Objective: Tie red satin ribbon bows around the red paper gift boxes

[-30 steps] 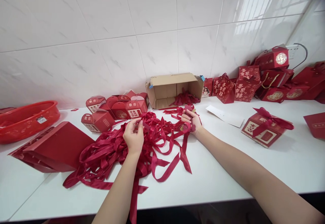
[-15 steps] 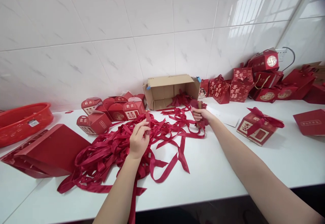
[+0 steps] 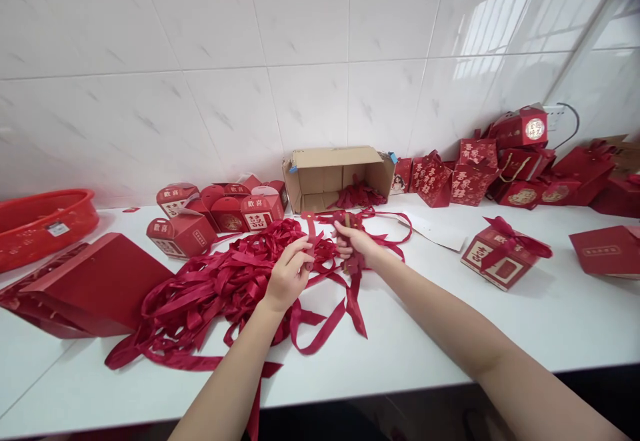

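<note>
A tangled heap of dark red satin ribbons lies on the white counter. My left hand rests on the heap's right side and pinches one ribbon strand that rises above the thumb. My right hand is close beside it, fingers closed round a bunch of ribbon whose ends hang down toward the counter's front. Loops of ribbon trail from my right hand toward the cardboard box.
An open cardboard box with ribbons inside lies on its side at the wall. Small red gift boxes stand at the back left, a ribbon-tied box at right. A red basket and flat red cartons are on the left, more red boxes at the back right.
My right hand drew back from near the cardboard box toward my left hand, bringing the ribbon bunch along. My left hand shifted slightly right, still pinching a strand.
</note>
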